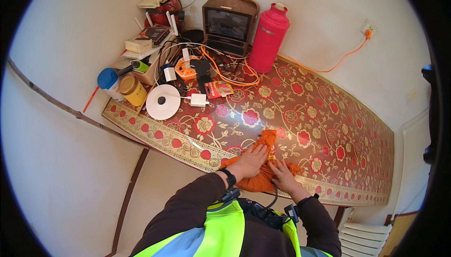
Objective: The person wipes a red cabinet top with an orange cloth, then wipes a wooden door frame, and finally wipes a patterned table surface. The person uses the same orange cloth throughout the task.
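An orange piece of fabric (259,182) lies bunched at the front edge of the table, part of it hanging toward my body. A narrow part of it points away from me, and yellow marks show between my hands. My left hand (252,161) rests on the cloth with its fingers extended. To the right, my right hand (283,177) touches the cloth, fingers spread and angled toward the other hand. Both palms face down, so what lies under them is hidden. The patterned tablecloth (303,137) with red and gold flowers is beneath.
Back left stand a white round disc-shaped device (163,101), a yellow-lidded jar (133,90), a blue-lidded tub (111,83), an orange power strip (185,69) and tangled cables. Behind are a wood-cased screen device (229,26) and a red thermos flask (269,38).
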The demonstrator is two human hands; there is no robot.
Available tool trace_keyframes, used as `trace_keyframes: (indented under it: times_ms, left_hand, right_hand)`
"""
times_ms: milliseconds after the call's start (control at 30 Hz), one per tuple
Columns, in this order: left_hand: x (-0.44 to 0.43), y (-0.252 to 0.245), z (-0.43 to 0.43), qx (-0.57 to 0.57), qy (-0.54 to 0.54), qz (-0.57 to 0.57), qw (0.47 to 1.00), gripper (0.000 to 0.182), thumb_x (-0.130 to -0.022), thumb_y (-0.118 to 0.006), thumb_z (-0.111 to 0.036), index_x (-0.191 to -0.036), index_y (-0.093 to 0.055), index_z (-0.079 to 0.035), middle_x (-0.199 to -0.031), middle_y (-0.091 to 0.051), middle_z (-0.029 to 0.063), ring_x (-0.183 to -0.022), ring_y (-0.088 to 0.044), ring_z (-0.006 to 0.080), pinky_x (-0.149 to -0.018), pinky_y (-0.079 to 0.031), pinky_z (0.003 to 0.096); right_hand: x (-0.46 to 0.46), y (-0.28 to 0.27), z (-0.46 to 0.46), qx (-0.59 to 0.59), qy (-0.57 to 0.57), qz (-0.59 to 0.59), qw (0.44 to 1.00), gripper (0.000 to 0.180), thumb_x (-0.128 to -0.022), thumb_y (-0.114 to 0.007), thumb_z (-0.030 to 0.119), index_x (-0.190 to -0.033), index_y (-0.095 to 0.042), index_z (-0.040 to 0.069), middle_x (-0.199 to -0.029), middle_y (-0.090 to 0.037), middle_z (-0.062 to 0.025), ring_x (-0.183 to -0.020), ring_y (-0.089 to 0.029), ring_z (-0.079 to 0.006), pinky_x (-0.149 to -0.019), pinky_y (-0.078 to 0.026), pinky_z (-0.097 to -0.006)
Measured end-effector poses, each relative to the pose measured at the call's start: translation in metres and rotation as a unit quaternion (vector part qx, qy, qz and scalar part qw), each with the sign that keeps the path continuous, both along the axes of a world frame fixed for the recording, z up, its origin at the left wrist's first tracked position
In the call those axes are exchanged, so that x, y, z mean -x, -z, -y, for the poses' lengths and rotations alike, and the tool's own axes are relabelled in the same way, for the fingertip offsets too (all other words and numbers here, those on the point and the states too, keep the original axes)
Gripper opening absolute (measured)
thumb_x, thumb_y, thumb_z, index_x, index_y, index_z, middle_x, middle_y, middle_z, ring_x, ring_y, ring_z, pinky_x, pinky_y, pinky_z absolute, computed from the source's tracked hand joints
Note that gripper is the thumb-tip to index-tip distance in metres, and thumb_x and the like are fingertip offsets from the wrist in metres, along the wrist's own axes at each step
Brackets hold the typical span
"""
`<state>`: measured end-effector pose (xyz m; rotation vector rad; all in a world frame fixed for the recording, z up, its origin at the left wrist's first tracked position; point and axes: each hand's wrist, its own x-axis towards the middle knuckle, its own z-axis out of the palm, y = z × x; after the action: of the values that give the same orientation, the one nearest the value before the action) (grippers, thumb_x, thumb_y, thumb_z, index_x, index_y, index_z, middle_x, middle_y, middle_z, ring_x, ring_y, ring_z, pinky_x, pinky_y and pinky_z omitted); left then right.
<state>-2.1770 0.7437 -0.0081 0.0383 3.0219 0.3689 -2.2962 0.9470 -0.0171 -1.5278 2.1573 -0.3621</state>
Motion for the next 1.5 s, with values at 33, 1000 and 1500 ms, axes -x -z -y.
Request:
trace_keyframes:
  times_ms: [33, 1000, 1500]
  left_hand:
    - [-0.007, 0.002, 0.008, 0.0, -0.013, -0.007, 1.0, 0.068, -0.083, -0.056, -0.026, -0.142, -0.039, 0.002, -0.154, -0.027, 0.0208, -0.144, -0.024, 0.0329, -0.115, -0.019, 0.0479]
    - [-0.025, -0.011, 0.03, -0.034, -0.022, 0.024, 0.999, 0.093, -0.079, -0.061, -0.057, -0.15, -0.027, -0.008, -0.153, -0.019, 0.0294, -0.142, -0.014, 0.0485, -0.115, -0.014, 0.0559]
    - [-0.163, 0.012, 0.156, -0.018, -0.257, -0.043, 0.965, 0.076, -0.078, -0.062, -0.033, -0.143, -0.037, -0.004, -0.151, -0.032, 0.0204, -0.14, -0.029, 0.0364, -0.112, -0.025, 0.0512]
  right_hand:
    - [-0.002, -0.001, 0.01, 0.014, -0.023, 0.008, 1.0, 0.075, -0.077, -0.069, 0.007, -0.145, -0.039, 0.019, -0.149, -0.031, -0.0244, -0.138, -0.027, -0.0467, -0.112, -0.032, -0.0463]
    - [-0.02, -0.026, -0.026, -0.083, 0.154, -0.083, 0.981, 0.043, -0.08, -0.065, 0.022, -0.121, -0.06, 0.012, -0.119, -0.059, -0.0138, -0.099, -0.062, -0.0349, -0.082, -0.053, -0.0432]
    - [-0.029, -0.014, -0.015, -0.278, 0.174, -0.157, 0.932, 0.048, -0.08, -0.064, 0.03, -0.118, -0.052, 0.003, -0.115, -0.058, -0.0203, -0.094, -0.065, -0.0353, -0.08, -0.052, -0.0462]
